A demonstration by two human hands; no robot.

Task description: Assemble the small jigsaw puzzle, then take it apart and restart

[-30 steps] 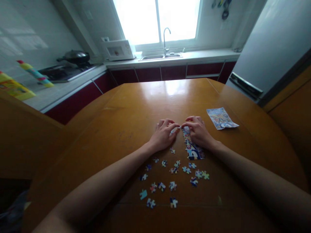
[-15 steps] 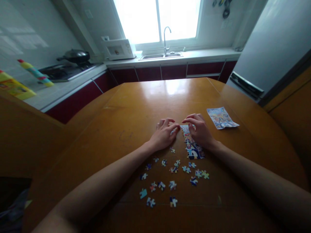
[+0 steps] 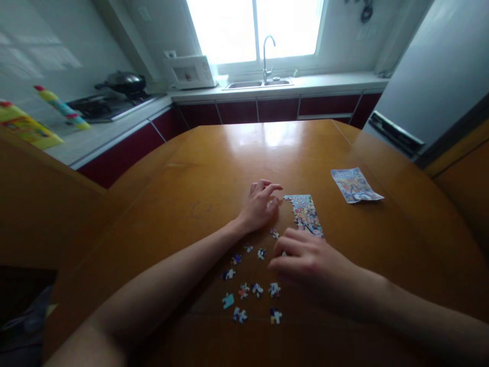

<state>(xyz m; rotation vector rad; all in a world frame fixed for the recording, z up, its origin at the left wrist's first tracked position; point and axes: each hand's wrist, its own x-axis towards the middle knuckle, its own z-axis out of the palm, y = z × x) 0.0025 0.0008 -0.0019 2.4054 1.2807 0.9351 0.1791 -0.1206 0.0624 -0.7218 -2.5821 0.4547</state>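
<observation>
Many light, thin puzzle pieces [image 3: 256, 289], likely wanting fingertip edge-pinches, are lying at the assembled strip's [image 3: 305, 214] seven o'clock. The right hand [image 3: 305, 260] is hovering there, its grip impossible to tell; the left hand [image 3: 262, 204] is resting unclenched.

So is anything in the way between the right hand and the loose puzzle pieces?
No, nothing visible. The right hand is right beside the loose puzzle pieces, with only bare table between them.

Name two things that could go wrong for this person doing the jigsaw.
1. The right hand hangs low over the loose pieces; its forearm could sweep some out of place.
2. The joined strip lies just beyond that hand's knuckles; a bump might split it, since the left hand rests beside it, not on it.
</observation>
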